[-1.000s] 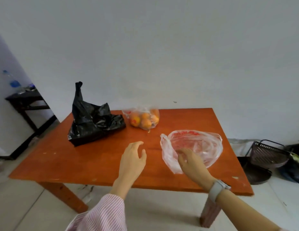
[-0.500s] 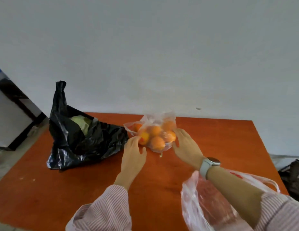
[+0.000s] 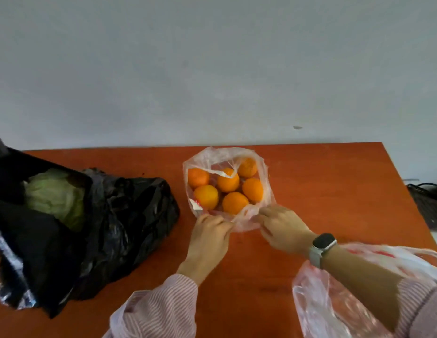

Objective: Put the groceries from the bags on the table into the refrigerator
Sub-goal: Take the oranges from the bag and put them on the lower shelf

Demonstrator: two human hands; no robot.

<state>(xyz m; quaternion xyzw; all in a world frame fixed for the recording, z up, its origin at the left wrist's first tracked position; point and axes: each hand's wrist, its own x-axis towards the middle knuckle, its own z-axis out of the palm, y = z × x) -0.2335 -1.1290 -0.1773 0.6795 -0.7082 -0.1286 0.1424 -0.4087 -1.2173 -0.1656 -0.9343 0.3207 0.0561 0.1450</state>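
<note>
Head view: left hand (image 3: pixel 210 236) and right hand (image 3: pixel 282 228) each pinch near rim of clear bag (image 3: pixel 262 167), spreading mouth to expose six oranges (image 3: pixel 227 187). Left of clear bag: black bag (image 3: pixel 129 215) gaping, cabbage (image 3: pixel 55 196) inside. Near-right of it: pink-tinted bag (image 3: pixel 334 311), under right forearm. All on orange table (image 3: pixel 322 191); refrigerator unseen.

Both arms wear loose long sleeves (image 3: pixel 163 311) in pale pink with fine, darker stripes, the right one pushed up the forearm. The right wrist carries a smartwatch (image 3: pixel 322 245) with a dark rectangular face and what looks like a grey strap.
</note>
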